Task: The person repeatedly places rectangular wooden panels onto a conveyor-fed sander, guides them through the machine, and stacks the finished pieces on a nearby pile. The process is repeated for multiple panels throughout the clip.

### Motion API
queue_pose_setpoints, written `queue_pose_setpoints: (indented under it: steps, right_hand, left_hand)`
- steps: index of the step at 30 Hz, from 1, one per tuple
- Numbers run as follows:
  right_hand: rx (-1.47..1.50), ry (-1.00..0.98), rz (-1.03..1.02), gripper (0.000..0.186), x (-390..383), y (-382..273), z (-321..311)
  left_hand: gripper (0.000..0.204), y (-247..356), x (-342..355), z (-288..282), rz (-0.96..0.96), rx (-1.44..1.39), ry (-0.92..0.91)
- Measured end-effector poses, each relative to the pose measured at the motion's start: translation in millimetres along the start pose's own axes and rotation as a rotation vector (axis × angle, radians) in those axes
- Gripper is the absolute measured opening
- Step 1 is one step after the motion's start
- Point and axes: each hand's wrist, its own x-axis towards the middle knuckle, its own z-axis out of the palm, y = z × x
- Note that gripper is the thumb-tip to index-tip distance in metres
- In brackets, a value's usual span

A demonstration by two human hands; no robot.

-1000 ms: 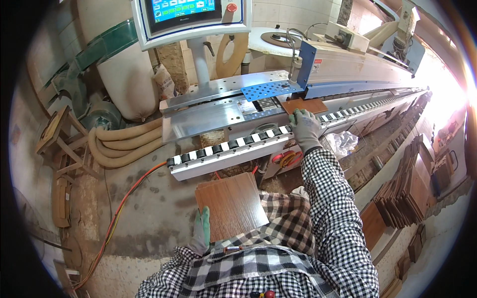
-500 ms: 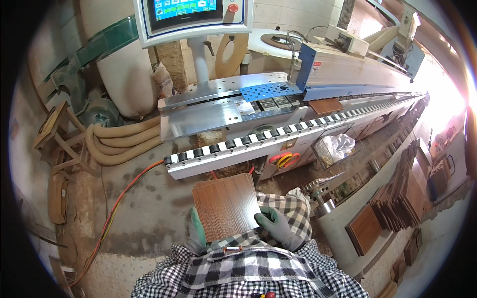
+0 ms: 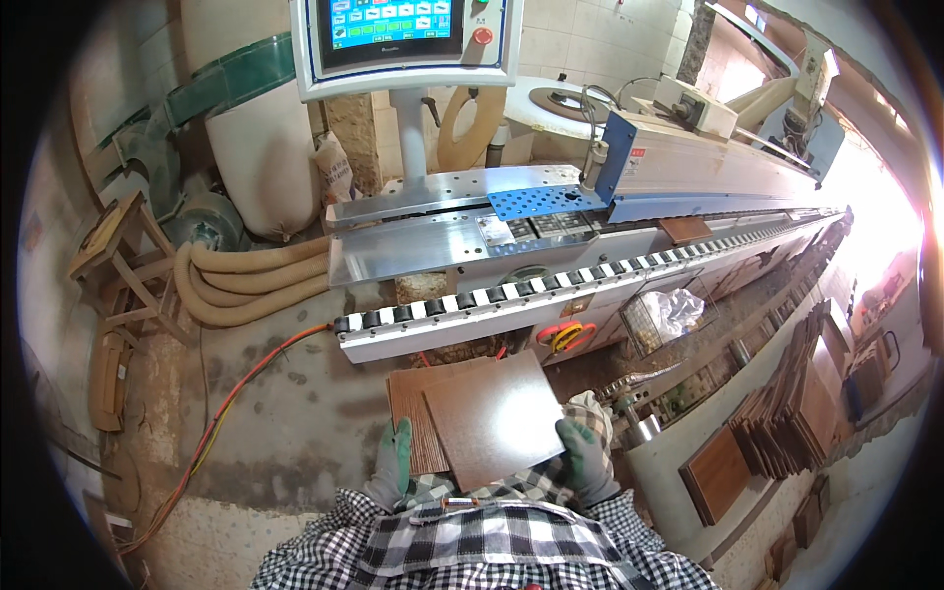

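Observation:
A stack of brown wood-grain panels (image 3: 411, 393) rests over my lap. Across it, turned at an angle and shifted to the right, lies one more panel (image 3: 497, 418) with a shiny face. My left hand (image 3: 391, 464), in a grey-green work glove, holds the stack by its left edge; its fingers are partly hidden. At the right edge of the shiny panel, my gloved right hand (image 3: 588, 460) grips it, with part of the fingers out of sight beneath.
Ahead runs a long edge-banding machine with a roller rail (image 3: 492, 295), a blue perforated plate (image 3: 546, 202) and a screen (image 3: 393, 34). A brown panel (image 3: 685, 231) sits along its track. More panels (image 3: 787, 403) stand at right. An orange hose (image 3: 236, 393) crosses the floor at left.
My right hand has moved right, sliding and turning the top panel away from the stack. The left hand stays at the stack's left edge. The view has shifted slightly.

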Motion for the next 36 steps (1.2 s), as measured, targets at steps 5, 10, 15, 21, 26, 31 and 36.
queue_pose_setpoints:
  steps: [5,10,15,21,26,31,36]
  right_hand:
    - [-0.369,-0.005,-0.572,0.03,53,-51,-20]
    - [0.164,-0.004,0.051,0.043,122,-150,22]
    - [0.126,-0.015,0.105,0.033,197,-184,65]
    - [0.249,-0.2,-0.026,0.033,250,-162,54]
    - [-0.162,-0.067,-0.289,0.045,225,-177,101]
    - [-1.062,-0.091,-0.857,0.036,197,-173,168]
    - [-1.278,-0.043,-0.951,0.031,202,-149,196]
  left_hand:
    - [0.034,-8,0,-5,0.143,0.149,-0.017]
    - [0.045,13,-8,2,0.177,0.316,0.006]
    - [0.051,-8,3,-8,0.003,0.038,0.003]
    - [0.051,-22,11,-9,0.097,0.067,0.009]
    - [0.043,-21,12,-9,0.039,0.011,0.01]
    - [0.032,-16,10,-9,-0.058,-0.204,0.023]
    - [0.036,0,4,-2,-0.048,0.074,0.051]
